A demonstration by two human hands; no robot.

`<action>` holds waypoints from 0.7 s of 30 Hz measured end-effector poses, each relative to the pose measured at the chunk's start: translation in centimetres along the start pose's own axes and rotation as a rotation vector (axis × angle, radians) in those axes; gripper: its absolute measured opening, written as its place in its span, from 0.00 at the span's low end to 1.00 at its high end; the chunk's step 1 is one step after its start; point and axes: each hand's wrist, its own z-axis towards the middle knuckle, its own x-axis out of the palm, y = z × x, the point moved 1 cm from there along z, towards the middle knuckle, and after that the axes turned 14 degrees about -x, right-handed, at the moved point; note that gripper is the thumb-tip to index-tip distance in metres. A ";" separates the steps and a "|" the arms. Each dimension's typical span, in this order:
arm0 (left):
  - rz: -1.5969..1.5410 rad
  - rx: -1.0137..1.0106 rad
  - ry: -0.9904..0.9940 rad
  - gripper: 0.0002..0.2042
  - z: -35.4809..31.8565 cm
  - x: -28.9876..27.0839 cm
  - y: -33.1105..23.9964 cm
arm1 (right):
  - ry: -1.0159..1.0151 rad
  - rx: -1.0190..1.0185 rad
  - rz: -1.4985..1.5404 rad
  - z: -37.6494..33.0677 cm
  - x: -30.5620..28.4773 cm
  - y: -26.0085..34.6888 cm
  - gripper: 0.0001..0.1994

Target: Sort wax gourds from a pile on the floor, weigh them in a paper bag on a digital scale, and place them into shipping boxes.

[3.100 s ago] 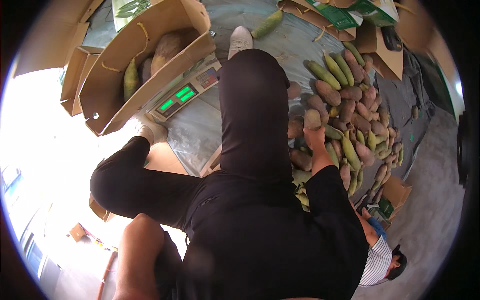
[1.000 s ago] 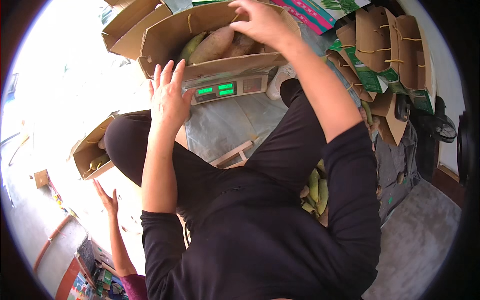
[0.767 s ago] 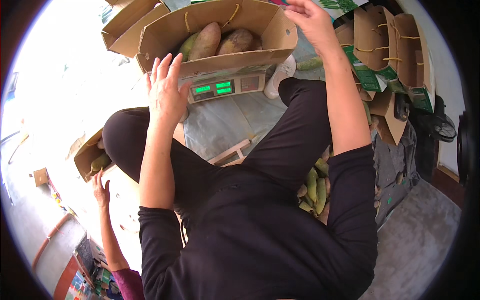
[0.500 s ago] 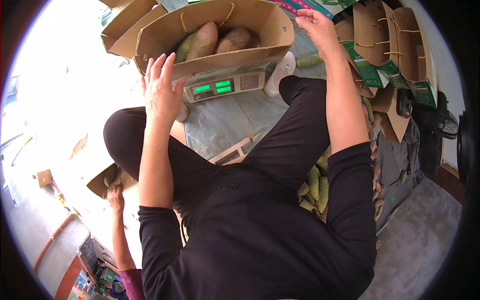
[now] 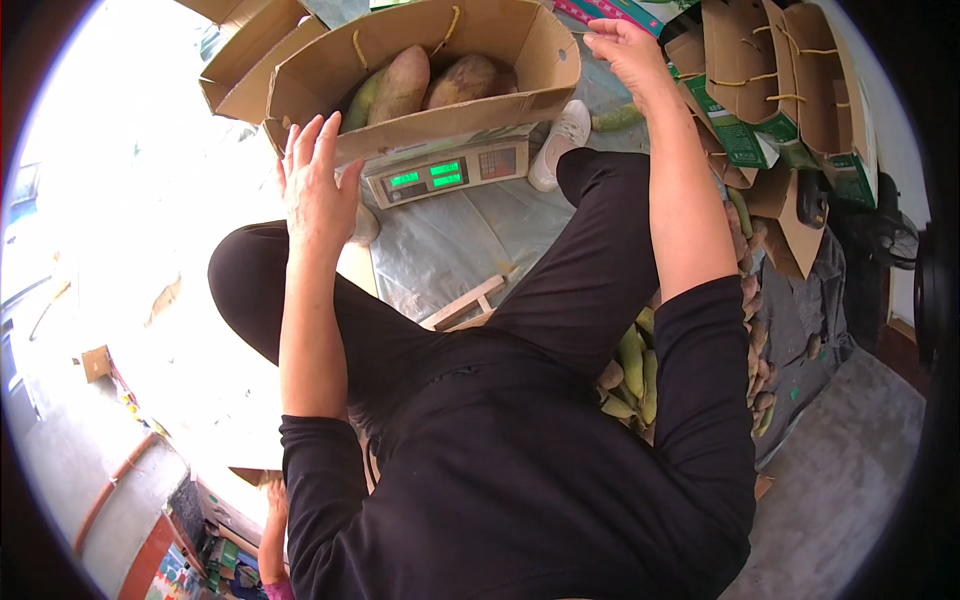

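Note:
An open cardboard box (image 5: 322, 72) with yellow rope handles stands on a digital scale (image 5: 445, 172) with lit green displays. Inside it lie several large oblong produce pieces, brown ones (image 5: 402, 84) and a green one (image 5: 362, 104); their kind is unclear. My left hand (image 5: 316, 185) is beside the box's near left corner, fingers stretched and thumb apart, holding nothing. Past the box's right end, my right hand (image 5: 632, 58) is raised with its fingers extended toward the left. Nothing shows in it. Whether either hand touches the cardboard I cannot tell.
More open boxes (image 5: 745, 90) with rope handles stand at the right, near a dark fan (image 5: 885, 235). Green and brown produce (image 5: 632, 362) lies beside my right thigh. A wooden frame (image 5: 465, 303) is between my legs. Another person's arm (image 5: 272, 540) shows at lower left.
My hands keep nearly the same pose, and the view shifts slightly. At lower left, the other person's arm and the small box by it have moved down and are now mostly hidden.

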 end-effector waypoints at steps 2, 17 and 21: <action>0.001 -0.003 -0.005 0.27 0.0 -0.1 0.1 | 0.000 -0.003 -0.009 -0.1 0.1 0.1 0.18; -0.160 0.009 0.064 0.28 0.5 -1.3 -0.2 | -0.073 -0.025 0.037 0.3 0.4 -0.3 0.19; -0.364 -0.001 0.160 0.28 1.1 -4.2 -0.5 | 0.021 0.025 -0.027 0.3 0.8 -0.4 0.21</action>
